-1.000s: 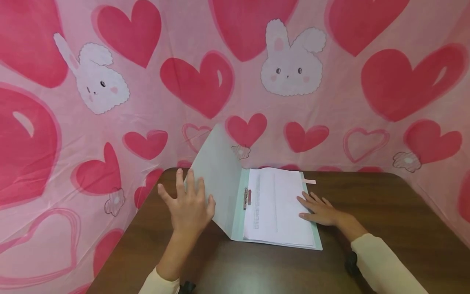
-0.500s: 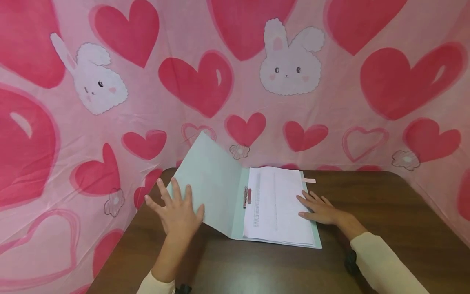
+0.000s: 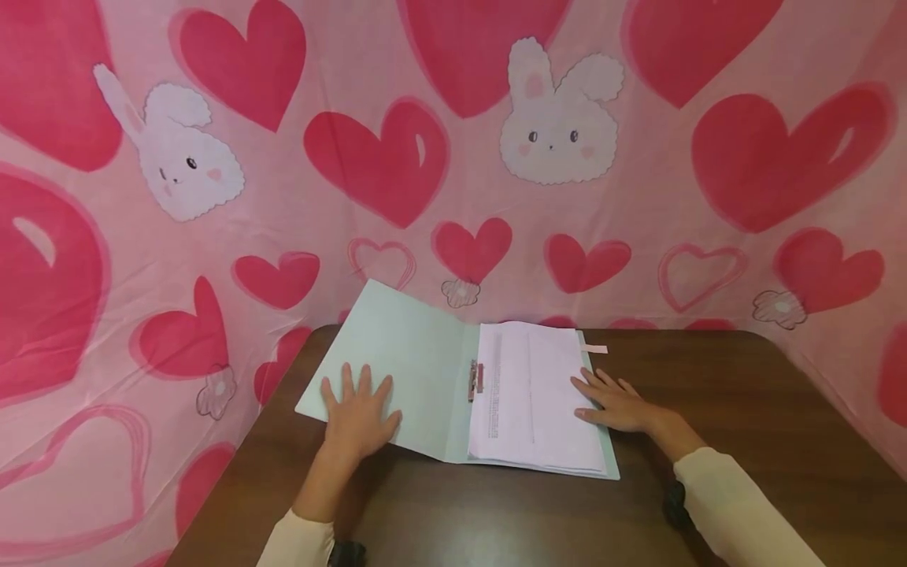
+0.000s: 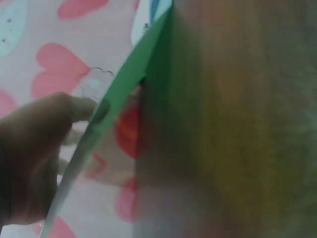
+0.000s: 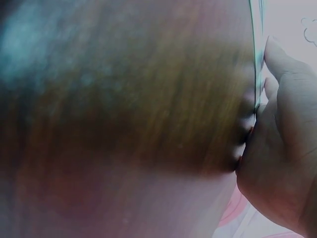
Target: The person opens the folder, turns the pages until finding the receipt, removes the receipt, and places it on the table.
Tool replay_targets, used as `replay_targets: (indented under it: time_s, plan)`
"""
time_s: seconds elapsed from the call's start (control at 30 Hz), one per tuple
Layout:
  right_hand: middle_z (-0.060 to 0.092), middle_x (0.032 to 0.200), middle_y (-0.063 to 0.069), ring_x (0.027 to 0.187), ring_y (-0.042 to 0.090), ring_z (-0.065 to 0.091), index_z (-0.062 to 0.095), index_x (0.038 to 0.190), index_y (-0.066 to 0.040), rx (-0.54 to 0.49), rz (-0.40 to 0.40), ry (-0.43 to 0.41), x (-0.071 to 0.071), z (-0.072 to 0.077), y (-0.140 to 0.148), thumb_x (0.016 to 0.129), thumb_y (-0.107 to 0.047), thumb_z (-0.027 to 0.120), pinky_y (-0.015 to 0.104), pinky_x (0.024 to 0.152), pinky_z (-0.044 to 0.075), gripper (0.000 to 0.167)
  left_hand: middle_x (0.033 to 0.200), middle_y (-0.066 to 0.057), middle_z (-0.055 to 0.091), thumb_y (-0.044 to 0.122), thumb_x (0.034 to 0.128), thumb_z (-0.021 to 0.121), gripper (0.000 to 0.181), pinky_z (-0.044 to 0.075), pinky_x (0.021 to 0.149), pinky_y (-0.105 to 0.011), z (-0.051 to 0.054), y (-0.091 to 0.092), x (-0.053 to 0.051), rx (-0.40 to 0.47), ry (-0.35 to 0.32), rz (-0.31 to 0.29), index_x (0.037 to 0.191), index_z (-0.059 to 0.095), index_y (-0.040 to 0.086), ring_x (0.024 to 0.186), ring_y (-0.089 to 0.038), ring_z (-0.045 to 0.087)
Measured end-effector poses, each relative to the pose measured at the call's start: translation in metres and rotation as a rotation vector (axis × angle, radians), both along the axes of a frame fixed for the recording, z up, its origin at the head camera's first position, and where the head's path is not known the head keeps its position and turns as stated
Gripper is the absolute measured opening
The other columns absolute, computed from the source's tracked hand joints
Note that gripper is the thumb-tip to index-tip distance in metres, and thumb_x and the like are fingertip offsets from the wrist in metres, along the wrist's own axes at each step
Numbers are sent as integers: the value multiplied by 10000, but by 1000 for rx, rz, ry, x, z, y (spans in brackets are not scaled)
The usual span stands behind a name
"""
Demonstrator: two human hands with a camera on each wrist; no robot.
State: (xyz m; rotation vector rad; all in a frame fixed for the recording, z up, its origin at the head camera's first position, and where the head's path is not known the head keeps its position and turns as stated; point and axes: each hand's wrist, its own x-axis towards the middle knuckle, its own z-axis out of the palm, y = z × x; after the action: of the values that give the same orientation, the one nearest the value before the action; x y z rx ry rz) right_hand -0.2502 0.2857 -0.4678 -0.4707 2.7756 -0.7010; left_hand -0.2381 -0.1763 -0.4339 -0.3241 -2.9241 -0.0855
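Cloth (image 3: 283, 181) backs the table (image 3: 460, 524), with the folder's spine (image 3: 457, 417) running toward its far edge. Left hand (image 3: 357, 421) spreads on the tilted cover (image 3: 418, 354), right hand (image 3: 616, 403) on the paper (image 3: 534, 398).

pale glare on the table (image 3: 460, 524), wrist views blurred.

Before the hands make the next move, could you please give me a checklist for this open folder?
1. Folder open: ok, the papers are exposed.
2. Cover flat on the table: not ok, it tilts up.
3. Left hand at the cover's inner side, fingers spread: ok.
4. Right hand at the right edge of the papers: ok.
5. Clip fastened: cannot tell, too small.
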Motion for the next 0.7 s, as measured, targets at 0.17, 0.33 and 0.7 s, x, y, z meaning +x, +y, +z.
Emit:
replay_targets:
  time_s: [0.17, 0.33, 0.7]
  plan:
    - [97, 1694, 268, 1527, 575, 4, 265, 1605, -85, -5, 4, -9, 0, -1, 0, 940, -547, 588, 774, 1163, -61, 872, 1573, -204, 466, 396, 920, 658, 597, 106, 1136, -825, -17, 3, -7, 125, -64, -127, 1462, 554, 166, 1497, -579, 260]
    - [93, 1692, 272, 1525, 576, -3, 265, 1606, -90, -10, -3, -12, -1, -1, 1, 934, -558, 586, 774, 1160, -74, 880, 1519, -131, 556, 346, 907, 691, 564, 126, 1149, -799, -24, 18, -12, 229, -96, -254, 1435, 583, 180, 1479, -510, 361]
    - [97, 1691, 274, 1524, 579, -2, 267, 1605, -92, -10, 0, -9, -4, -2, 2, 939, -560, 583, 775, 1156, -78, 873, 1530, -67, 557, 592, 917, 597, 677, 90, 1189, -767, -36, 59, -8, 243, -229, -354, 1491, 526, 239, 1516, -446, 340]
